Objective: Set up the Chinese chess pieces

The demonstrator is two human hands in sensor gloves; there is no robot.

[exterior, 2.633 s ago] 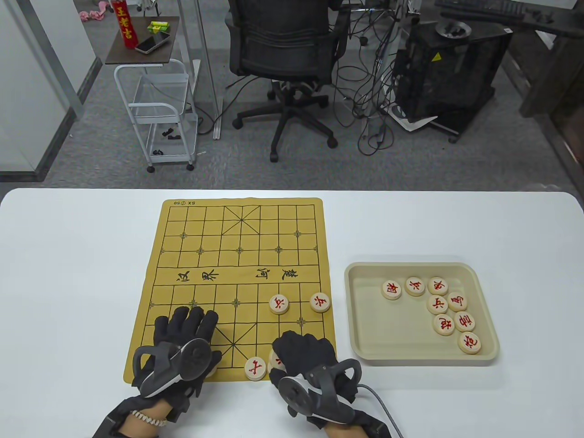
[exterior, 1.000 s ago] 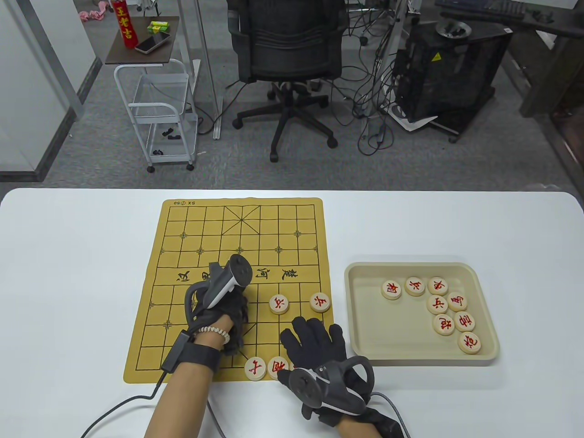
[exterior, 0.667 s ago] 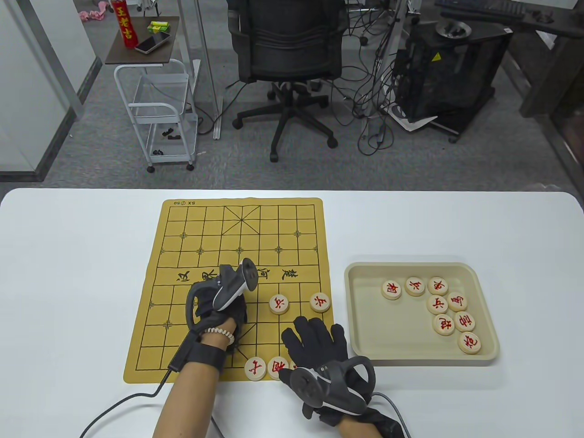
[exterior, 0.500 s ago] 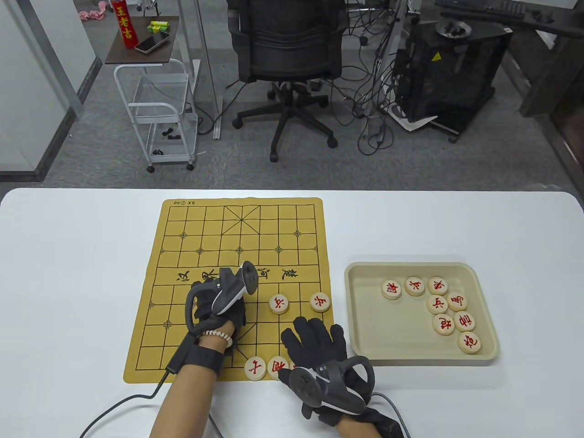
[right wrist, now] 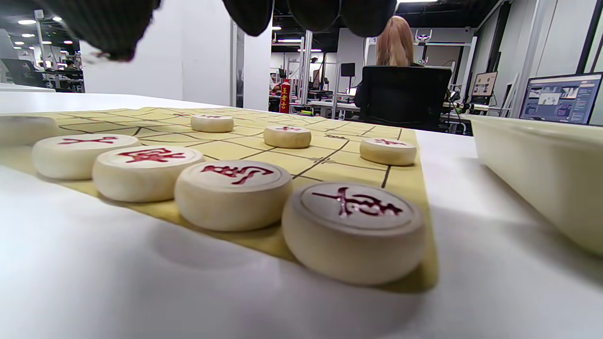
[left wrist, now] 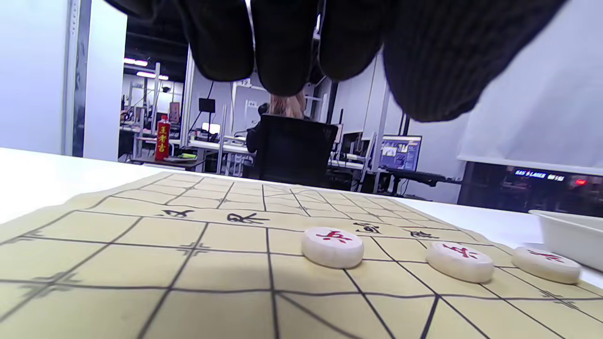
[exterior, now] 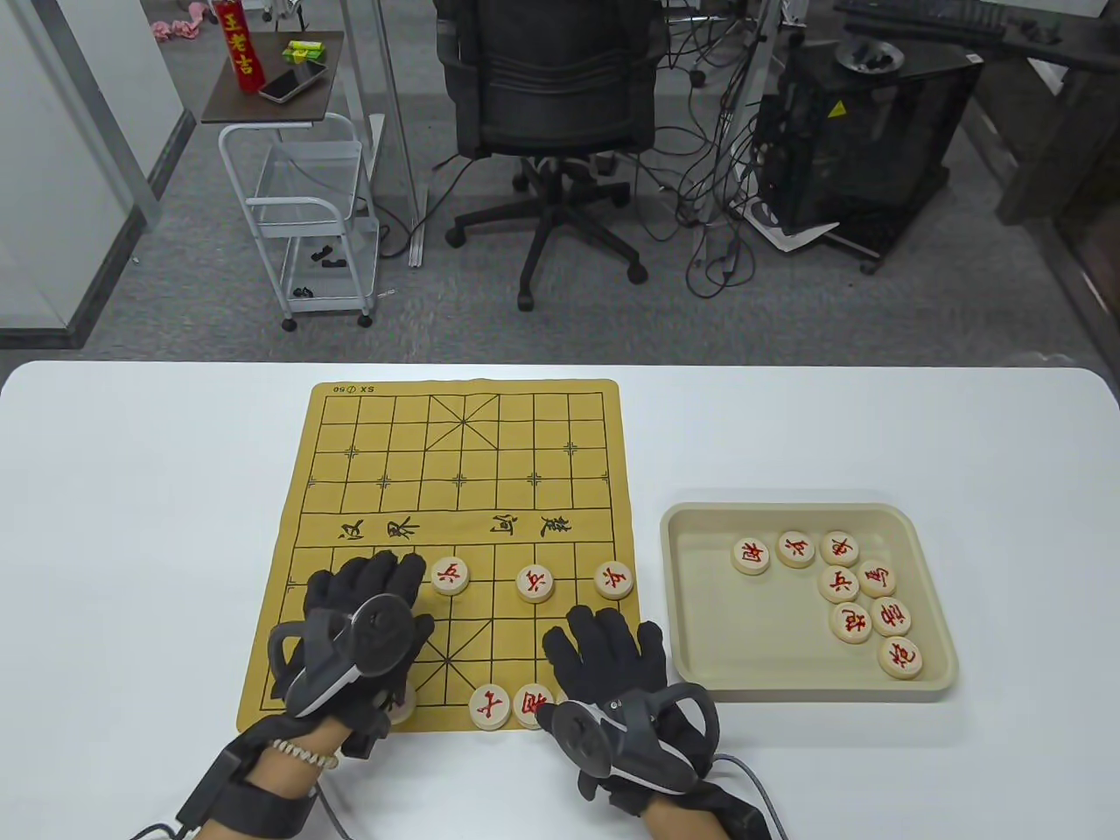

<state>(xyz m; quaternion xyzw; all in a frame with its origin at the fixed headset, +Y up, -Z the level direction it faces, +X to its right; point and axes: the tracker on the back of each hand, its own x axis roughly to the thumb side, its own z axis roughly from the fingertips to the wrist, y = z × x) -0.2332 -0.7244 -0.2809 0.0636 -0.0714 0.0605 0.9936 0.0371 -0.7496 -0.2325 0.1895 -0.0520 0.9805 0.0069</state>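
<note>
From above, your left hand (exterior: pixel 354 634) lies flat, fingers spread, on the tan chess mat (exterior: pixel 385 490), beside a round cream piece with a red character (exterior: pixel 450 575). Your right hand (exterior: pixel 612 665) rests open on the white surface (exterior: pixel 131 525).

Left wrist: three such pieces stand in a row.

Right wrist: four pieces line the mat's near edge; a fifth, at the left edge, is possibly another.
</note>
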